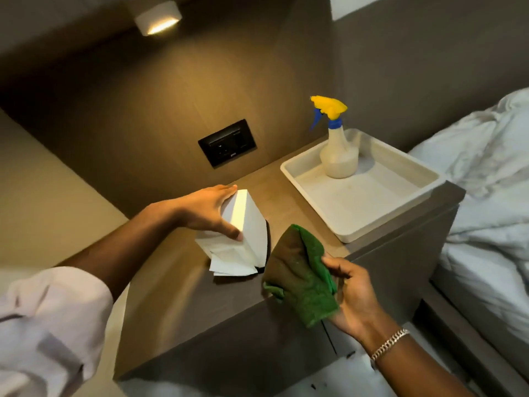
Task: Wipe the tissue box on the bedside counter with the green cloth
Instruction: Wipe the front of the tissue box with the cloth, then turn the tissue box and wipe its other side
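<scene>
my left hand grips tissue box, fingers clamped on its edges, box tipped up on table, tissues spilling from low end. my right hand pinches green cloth just beside box, not touching. risk as i judge it: hard wipe drags tissues out, or tilted box slips from my one-hand hold.

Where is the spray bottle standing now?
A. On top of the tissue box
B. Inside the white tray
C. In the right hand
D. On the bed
B: the spray bottle stands upright inside the white tray on the counter, apart from both hands.
</scene>
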Tool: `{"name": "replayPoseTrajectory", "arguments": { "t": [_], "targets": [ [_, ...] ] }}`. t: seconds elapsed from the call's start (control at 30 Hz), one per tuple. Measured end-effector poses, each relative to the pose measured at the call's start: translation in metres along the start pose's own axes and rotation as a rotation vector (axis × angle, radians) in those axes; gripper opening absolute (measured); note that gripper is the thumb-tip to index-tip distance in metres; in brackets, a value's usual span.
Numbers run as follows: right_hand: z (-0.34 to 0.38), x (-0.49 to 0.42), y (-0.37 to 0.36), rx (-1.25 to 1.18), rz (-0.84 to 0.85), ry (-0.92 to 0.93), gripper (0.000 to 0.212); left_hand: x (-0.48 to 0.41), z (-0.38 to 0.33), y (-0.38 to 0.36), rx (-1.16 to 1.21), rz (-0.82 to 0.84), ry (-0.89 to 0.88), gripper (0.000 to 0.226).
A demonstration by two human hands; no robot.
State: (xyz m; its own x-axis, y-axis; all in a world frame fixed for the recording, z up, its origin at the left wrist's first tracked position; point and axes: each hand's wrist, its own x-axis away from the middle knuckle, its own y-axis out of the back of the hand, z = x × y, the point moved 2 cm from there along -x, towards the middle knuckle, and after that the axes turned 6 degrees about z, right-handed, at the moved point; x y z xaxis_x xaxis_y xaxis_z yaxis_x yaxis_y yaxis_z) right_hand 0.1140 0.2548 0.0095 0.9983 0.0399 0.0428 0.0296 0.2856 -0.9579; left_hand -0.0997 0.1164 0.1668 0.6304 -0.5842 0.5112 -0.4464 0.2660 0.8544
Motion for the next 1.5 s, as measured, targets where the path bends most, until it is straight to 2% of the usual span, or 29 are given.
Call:
{"name": "replayPoseTrajectory", "arguments": {
  "t": [0.13, 0.23, 0.37, 0.53, 0.63, 0.73, 0.8, 0.87, 0.93, 1.0, 1.07, 1.13, 1.2, 1.37, 1.5],
  "targets": [
    [0.012, -0.019, -0.01, 0.147, 0.025, -0.034, 0.04, -0.001, 0.002, -0.004, -0.056, -0.149, 0.216, 0.129],
    [0.021, -0.036, -0.017, 0.351, 0.016, -0.022, 0.049, -0.008, 0.001, -0.003, -0.019, -0.168, 0.444, 0.126],
    [0.031, -0.056, -0.02, 0.584, -0.043, 0.0, 0.048, -0.014, -0.001, 0.002, 0.121, -0.179, 0.738, 0.12],
    [0.026, -0.072, -0.025, 0.866, -0.154, 0.121, 0.048, -0.021, -0.003, 0.011, 0.466, 0.07, 0.862, 0.112],
    [0.024, -0.076, -0.027, 0.953, -0.199, 0.183, 0.048, -0.019, -0.007, 0.016, 0.524, 0.074, 0.867, 0.099],
    [0.021, -0.078, -0.028, 0.986, -0.197, 0.233, 0.047, -0.012, 0.0, 0.014, 0.558, 0.076, 0.939, 0.098],
    [0.019, -0.08, -0.029, 1.019, -0.197, 0.273, 0.048, -0.013, 0.006, 0.013, 0.538, 0.118, 0.907, 0.102],
    [0.016, -0.083, -0.028, 1.042, -0.209, 0.303, 0.048, -0.015, 0.014, 0.013, 0.323, 0.094, 0.796, 0.098],
    [0.012, -0.086, -0.026, 1.068, -0.222, 0.342, 0.048, -0.021, 0.028, 0.01, -0.025, 0.028, 0.511, 0.082],
    [0.006, -0.088, -0.027, 1.097, -0.25, 0.39, 0.05, -0.027, 0.041, 0.004, -0.227, -0.05, 0.145, 0.066],
    [-0.005, -0.087, -0.032, 1.159, -0.28, 0.45, 0.052, -0.032, 0.049, -0.003, -0.305, -0.186, -0.136, 0.058],
    [-0.023, -0.088, -0.037, 1.237, -0.355, 0.531, 0.054, -0.037, 0.053, -0.011, -0.246, -0.275, -0.318, 0.056],
    [-0.042, -0.088, -0.045, 1.264, -0.435, 0.612, 0.054, -0.043, 0.055, -0.016, -0.166, -0.311, -0.408, 0.055],
    [-0.097, -0.085, -0.055, 1.323, -0.501, 0.721, 0.06, -0.048, 0.06, -0.02, -0.069, -0.292, -0.48, 0.059],
    [-0.078, -0.095, -0.057, 1.207, -0.619, 0.742, 0.057, -0.05, 0.061, -0.019, -0.088, -0.293, -0.498, 0.065]
  ]
}}
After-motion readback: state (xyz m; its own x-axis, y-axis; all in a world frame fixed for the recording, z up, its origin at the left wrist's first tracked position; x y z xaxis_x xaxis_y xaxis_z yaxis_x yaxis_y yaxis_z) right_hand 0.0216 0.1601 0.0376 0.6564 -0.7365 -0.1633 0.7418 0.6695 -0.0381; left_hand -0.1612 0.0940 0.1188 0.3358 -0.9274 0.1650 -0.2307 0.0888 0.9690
